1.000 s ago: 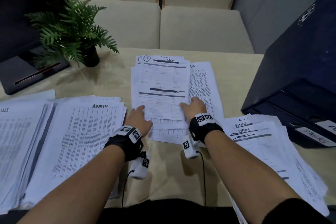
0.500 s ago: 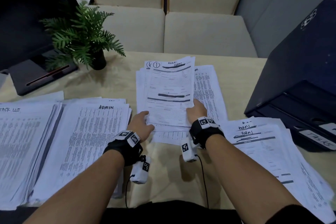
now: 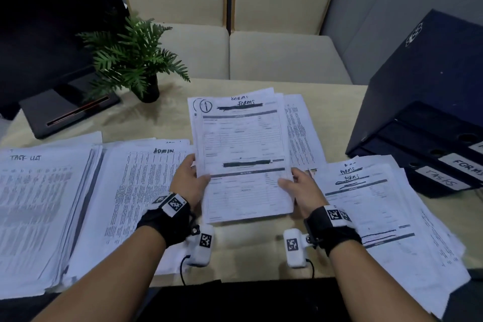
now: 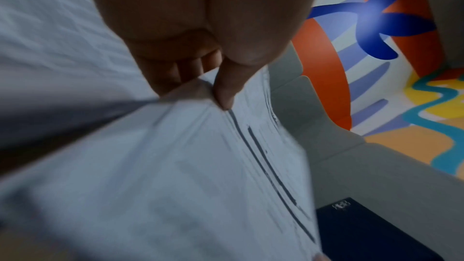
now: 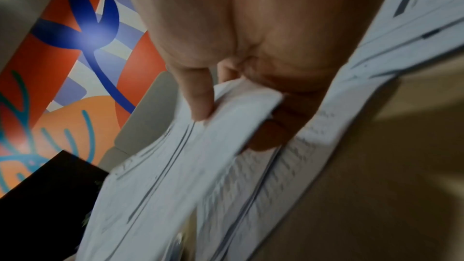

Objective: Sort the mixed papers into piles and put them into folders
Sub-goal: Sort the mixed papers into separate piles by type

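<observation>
While astride stack (image 3: 245, 154): left hand (image 3: 188, 181), right hand (image 3: 302, 191).

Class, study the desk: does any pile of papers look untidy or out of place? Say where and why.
The FORMS pile by the right hand looks untidy: its sheets are fanned at different angles, and its near corner hangs past the table edge. The ADMIN pile lies squarer.

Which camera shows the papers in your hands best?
The head view: the whole stack of papers shows, with FORMS written on top and the left hand and right hand gripping its sides. Both wrist views show only a blurred part of it, pinched by a thumb.
</observation>
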A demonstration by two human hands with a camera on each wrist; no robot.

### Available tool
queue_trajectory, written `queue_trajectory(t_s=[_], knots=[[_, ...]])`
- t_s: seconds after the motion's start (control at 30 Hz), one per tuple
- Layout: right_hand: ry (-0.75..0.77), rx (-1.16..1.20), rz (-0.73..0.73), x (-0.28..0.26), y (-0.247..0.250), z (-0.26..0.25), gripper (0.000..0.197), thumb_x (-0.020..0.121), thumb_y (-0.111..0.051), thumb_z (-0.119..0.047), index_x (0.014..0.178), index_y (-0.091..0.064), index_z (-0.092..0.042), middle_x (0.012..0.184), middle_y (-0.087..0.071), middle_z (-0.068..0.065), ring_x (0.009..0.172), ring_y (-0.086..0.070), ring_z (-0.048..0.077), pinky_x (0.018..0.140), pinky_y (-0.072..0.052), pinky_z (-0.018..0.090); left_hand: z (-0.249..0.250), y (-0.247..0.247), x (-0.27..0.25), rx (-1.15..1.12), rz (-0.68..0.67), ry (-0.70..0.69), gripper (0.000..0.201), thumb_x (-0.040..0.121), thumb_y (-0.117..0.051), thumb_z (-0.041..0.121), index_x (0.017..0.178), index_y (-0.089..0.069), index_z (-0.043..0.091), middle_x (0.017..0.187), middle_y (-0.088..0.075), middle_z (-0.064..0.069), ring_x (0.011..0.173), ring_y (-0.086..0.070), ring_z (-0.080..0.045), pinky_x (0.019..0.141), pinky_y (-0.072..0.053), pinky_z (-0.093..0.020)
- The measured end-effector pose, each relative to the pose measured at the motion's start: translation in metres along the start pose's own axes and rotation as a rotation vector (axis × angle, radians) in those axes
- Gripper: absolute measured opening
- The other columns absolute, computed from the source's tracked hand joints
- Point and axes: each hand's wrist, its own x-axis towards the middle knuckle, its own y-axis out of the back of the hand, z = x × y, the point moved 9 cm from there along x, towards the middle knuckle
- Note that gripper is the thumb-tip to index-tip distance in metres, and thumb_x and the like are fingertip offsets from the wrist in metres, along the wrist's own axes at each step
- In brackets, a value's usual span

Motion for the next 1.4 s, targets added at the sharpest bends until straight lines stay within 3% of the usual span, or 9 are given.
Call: queue_trajectory(t_s=[0.13,0.43,0.67,0.8,0.9,1.0,1.1,1.23,1.4], knots=[[0.005,-0.059,0.114,-0.027,-0.023,0.007,0.012,0.090,-0.063,-0.005,0.092,-0.056,-0.014,0.096,-0.070,0.007,0.088,-0.067,0.024,0.081,-0.055,0.039,-0.021,0.034,-0.021,0.012,-0.054,-0.047,0.037,0.087,-0.065,0.008,0.121,-0.053,0.016,0.109,-0.068,-0.001,0.092,-0.066,-0.015,0.070,-0.052,-0.019],[0.040,-0.035,0.477,-0.096,-0.047,0.031,0.010,0.091,-0.058,-0.011,0.085,-0.058,-0.020,0.089,-0.069,0.002,0.083,-0.065,0.025,0.070,-0.050,0.029,-0.066,0.122,-0.049,0.061,0.016,-0.090,0.017,0.097,-0.049,0.017,0.112,-0.056,0.019,0.109,-0.065,0.002,0.099,-0.061,-0.020,0.087,-0.045,-0.028],[-0.028,-0.002,0.281,-0.128,-0.084,0.053,0.013,0.093,-0.057,-0.005,0.089,-0.060,-0.017,0.092,-0.071,0.006,0.086,-0.066,0.025,0.085,-0.053,0.043,-0.085,0.122,-0.055,-0.058,-0.080,-0.029,0.046,0.099,-0.048,0.018,0.143,-0.037,0.011,0.136,-0.050,0.001,0.124,-0.050,-0.021,0.106,-0.038,-0.036],[-0.080,-0.002,0.199,-0.138,-0.089,0.061,0.013,0.091,-0.058,-0.007,0.099,-0.061,-0.017,0.104,-0.071,0.010,0.099,-0.068,0.029,0.093,-0.052,0.052,-0.065,0.090,-0.065,-0.073,-0.178,-0.091,0.030,0.099,-0.048,0.023,0.129,-0.052,0.022,0.117,-0.065,0.002,0.095,-0.063,-0.021,0.088,-0.049,-0.033],[-0.036,-0.114,0.278,-0.146,-0.053,0.051,0.009,0.084,-0.060,-0.014,0.093,-0.060,-0.018,0.094,-0.072,0.001,0.091,-0.069,0.024,0.085,-0.056,0.042,-0.055,0.060,-0.069,-0.086,-0.224,-0.072,0.030,0.100,-0.044,0.034,0.127,-0.054,0.026,0.110,-0.068,0.003,0.090,-0.058,-0.023,0.067,-0.048,-0.030],[0.010,-0.220,0.326,-0.151,-0.012,0.039,0.018,0.089,-0.058,-0.003,0.101,-0.053,-0.016,0.088,-0.063,-0.006,0.083,-0.063,0.014,0.068,-0.048,0.019,-0.039,0.017,-0.081,-0.063,-0.347,-0.058,0.037,0.097,-0.053,0.027,0.133,-0.043,0.025,0.118,-0.060,0.008,0.103,-0.060,-0.018,0.076,-0.049,-0.029],[0.011,-0.327,0.295,-0.148,0.031,0.034,0.032,0.092,-0.058,-0.003,0.119,-0.049,-0.018,0.102,-0.060,-0.006,0.096,-0.058,0.014,0.071,-0.042,0.016,-0.017,-0.037,-0.089,0.148,-0.435,-0.163,0.043,0.083,-0.063,-0.002,0.121,-0.054,0.014,0.093,-0.067,0.000,0.074,-0.066,-0.010,0.059,-0.049,-0.017],[-0.003,-0.462,0.369,-0.140,0.113,0.033,0.022,0.095,-0.055,-0.008,0.116,-0.055,-0.013,0.107,-0.062,0.000,0.099,-0.058,0.021,0.076,-0.040,0.026,0.000,-0.109,-0.096,0.211,-0.514,-0.142,0.034,0.079,-0.067,-0.003,0.108,-0.056,0.012,0.071,-0.065,0.007,0.054,-0.057,-0.007,0.054,-0.047,-0.022],[-0.055,-0.576,0.455,-0.127,0.225,0.034,0.022,0.093,-0.056,-0.005,0.115,-0.054,-0.009,0.105,-0.061,0.004,0.095,-0.055,0.022,0.078,-0.036,0.026,0.008,-0.185,-0.098,0.250,-0.564,-0.095,0.025,0.082,-0.065,0.004,0.102,-0.054,0.015,0.083,-0.065,-0.006,0.067,-0.060,-0.020,0.056,-0.045,-0.026]])
